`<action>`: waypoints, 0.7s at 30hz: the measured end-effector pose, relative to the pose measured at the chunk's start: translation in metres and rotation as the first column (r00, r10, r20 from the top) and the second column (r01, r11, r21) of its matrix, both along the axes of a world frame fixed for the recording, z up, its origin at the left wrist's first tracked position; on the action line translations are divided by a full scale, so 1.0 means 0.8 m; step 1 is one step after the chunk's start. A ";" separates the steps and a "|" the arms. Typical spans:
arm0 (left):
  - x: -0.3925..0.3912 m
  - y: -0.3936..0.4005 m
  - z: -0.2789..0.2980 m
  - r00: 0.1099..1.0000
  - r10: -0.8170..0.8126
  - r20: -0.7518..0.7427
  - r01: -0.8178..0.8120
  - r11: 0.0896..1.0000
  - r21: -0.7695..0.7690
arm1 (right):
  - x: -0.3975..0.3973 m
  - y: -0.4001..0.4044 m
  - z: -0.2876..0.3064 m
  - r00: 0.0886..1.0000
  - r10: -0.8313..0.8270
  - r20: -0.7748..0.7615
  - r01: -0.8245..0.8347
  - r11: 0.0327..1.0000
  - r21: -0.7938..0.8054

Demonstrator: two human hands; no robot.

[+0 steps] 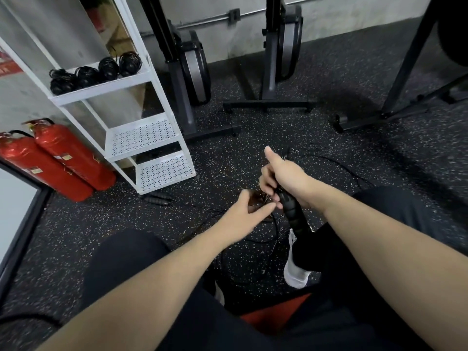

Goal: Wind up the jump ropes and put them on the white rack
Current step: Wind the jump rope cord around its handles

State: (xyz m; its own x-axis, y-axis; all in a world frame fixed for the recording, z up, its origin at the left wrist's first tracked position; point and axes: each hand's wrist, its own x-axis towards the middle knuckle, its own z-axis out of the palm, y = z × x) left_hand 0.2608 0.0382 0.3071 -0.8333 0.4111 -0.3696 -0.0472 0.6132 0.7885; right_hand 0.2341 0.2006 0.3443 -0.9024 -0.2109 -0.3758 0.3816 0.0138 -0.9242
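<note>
Rope cord mostly hidden between left hand and right hand.

Rack white, its lower shelves perforated in a dotted pattern; coiled ropes on the rack black; two fire extinguishers left of the rack red; floor right of the rack black, speckled white; rope handle black.

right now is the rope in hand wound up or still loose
Still loose: the rope trails across the floor from the right hand, which holds the handles.
</note>
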 end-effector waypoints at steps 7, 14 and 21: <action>-0.008 0.010 0.005 1.000 -0.001 0.021 0.002 0.999 -0.032 | -0.009 0.016 0.009 0.980 -0.191 0.055 0.199 0.946 -0.255; -0.036 0.005 0.021 0.935 0.302 0.184 -0.347 0.882 0.318 | 0.002 0.025 -0.001 0.994 0.082 -0.073 -0.049 0.927 0.373; -0.037 -0.019 0.029 0.898 0.362 0.251 -0.433 0.827 0.357 | -0.007 0.033 -0.005 0.946 0.323 0.014 -0.263 0.745 0.613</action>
State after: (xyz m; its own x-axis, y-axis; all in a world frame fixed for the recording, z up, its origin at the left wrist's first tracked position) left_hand 0.2314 0.0227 0.3306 -0.8975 0.1970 -0.3946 -0.3698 0.1518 0.9166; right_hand 0.2289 0.2269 0.3403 -0.8689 -0.2295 -0.4386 0.1838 0.6731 -0.7163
